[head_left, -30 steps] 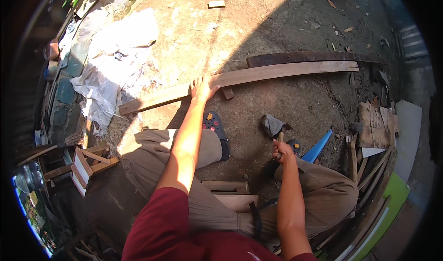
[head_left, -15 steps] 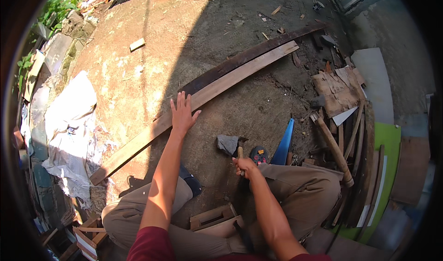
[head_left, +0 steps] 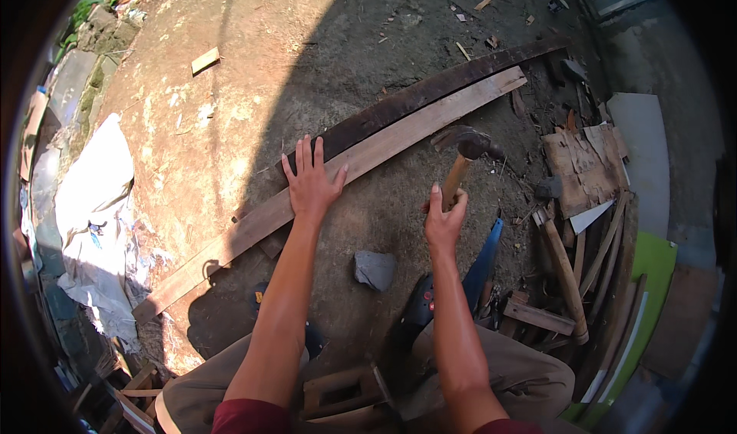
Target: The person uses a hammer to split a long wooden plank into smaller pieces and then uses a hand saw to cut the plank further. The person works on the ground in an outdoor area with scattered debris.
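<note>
My left hand (head_left: pixel 313 187) rests on a long pale wooden plank (head_left: pixel 418 133), fingers spread, their tips reaching a dark wooden beam (head_left: pixel 434 88) alongside its far edge. To the right, my right hand (head_left: pixel 445 225) is wrapped round the wooden handle of a claw hammer (head_left: pixel 457 177). The hammer is raised with its dark metal head up, just on the near side of the plank. Between my forearms a grey stone (head_left: pixel 375 270) lies on the ground. A saw with a blue blade (head_left: pixel 484 257) lies beside my right forearm, partly hidden by it.
A wooden-handled tool (head_left: pixel 564 269) and scrap wood pile up on the right, by a green panel (head_left: pixel 652 261). A white sheet (head_left: pixel 96 219) lies crumpled at the left. Between my legs sits a wooden block with an opening (head_left: pixel 318 395). A small wood offcut (head_left: pixel 205 60) lies farther off.
My right hand has lifted the hammer from beside the stone, up and forward toward the plank. My left hand stays on the plank; the view has shifted slightly.
</note>
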A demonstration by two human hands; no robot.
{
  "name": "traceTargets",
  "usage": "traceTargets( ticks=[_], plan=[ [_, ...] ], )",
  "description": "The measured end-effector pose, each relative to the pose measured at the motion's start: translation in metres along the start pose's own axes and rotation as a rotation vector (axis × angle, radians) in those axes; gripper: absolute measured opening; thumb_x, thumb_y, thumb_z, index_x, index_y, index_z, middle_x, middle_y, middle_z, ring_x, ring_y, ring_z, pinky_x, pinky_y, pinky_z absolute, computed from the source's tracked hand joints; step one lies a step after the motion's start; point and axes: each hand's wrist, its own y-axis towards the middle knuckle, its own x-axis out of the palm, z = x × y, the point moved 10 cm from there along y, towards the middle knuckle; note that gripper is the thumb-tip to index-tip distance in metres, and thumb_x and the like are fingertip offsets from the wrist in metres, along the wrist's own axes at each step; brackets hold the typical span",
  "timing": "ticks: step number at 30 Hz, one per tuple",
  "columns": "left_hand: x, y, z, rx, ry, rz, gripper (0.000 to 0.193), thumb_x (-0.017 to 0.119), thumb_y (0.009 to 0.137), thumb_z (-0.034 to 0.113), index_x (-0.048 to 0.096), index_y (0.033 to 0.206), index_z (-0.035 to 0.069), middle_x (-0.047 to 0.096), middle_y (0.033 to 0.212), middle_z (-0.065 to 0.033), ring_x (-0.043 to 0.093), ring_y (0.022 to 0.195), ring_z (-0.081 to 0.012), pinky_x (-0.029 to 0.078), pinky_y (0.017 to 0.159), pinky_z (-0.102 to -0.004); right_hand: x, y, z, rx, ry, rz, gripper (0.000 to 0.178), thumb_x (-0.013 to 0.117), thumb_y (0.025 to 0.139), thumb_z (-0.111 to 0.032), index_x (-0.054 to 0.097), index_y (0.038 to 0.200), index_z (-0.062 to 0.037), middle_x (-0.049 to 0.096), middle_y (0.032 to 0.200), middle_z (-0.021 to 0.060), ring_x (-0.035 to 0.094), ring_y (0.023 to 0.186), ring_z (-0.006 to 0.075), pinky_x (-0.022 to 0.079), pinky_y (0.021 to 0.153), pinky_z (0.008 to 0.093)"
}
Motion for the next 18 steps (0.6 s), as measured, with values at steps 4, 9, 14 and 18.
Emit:
traceTargets(
  ticks=[4,9,14,18],
  plan=[
    [-0.005,0.002,-0.001,0.006,0.001,0.023,0.079,0.057,0.093,0.057,0.037,0.154,0.011,0.032,0.162,-0.0125,0.025,0.153,-0.0277,0.01,0.124,-0.0569,0.058,0.098,0.005,0.04,-0.052,-0.236,0.037,0.062,0.102,-0.038,0.057,0.091,-0.0028,0.056,0.066,0.0036,0.055,0.06,0.0144,0.044,0.057,0.0371],
    [-0.001,0.004,0.006,0.006,-0.007,-0.014,0.08,0.06,0.093,0.056,0.037,0.154,0.01,0.032,0.162,-0.0128,0.027,0.152,-0.0281,0.01,0.124,-0.057,0.069,0.137,0.038,-0.275,-0.29,-0.239,0.041,0.063,0.101,-0.043,0.061,0.102,-0.0022,0.058,0.066,0.0105,0.058,0.061,0.0219,0.047,0.06,0.0409],
    [-0.002,0.002,-0.003,-0.005,0.01,0.002,0.081,0.06,0.092,0.056,0.037,0.154,0.011,0.033,0.161,-0.0126,0.027,0.152,-0.0282,0.01,0.124,-0.0573,0.082,0.131,0.041,-0.276,-0.344,-0.276,0.033,0.063,0.101,-0.037,0.06,0.109,-0.005,0.064,0.076,0.0225,0.066,0.074,0.0433,0.05,0.065,0.0467],
    [-0.002,0.003,0.003,0.011,0.013,0.013,0.081,0.057,0.092,0.059,0.038,0.155,0.012,0.032,0.162,-0.012,0.026,0.152,-0.0271,0.01,0.124,-0.0567,0.083,0.138,0.061,-0.292,-0.325,-0.278,0.027,0.062,0.101,-0.031,0.058,0.112,-0.0059,0.065,0.084,0.0273,0.063,0.09,0.0523,0.05,0.068,0.0509]
  ],
)
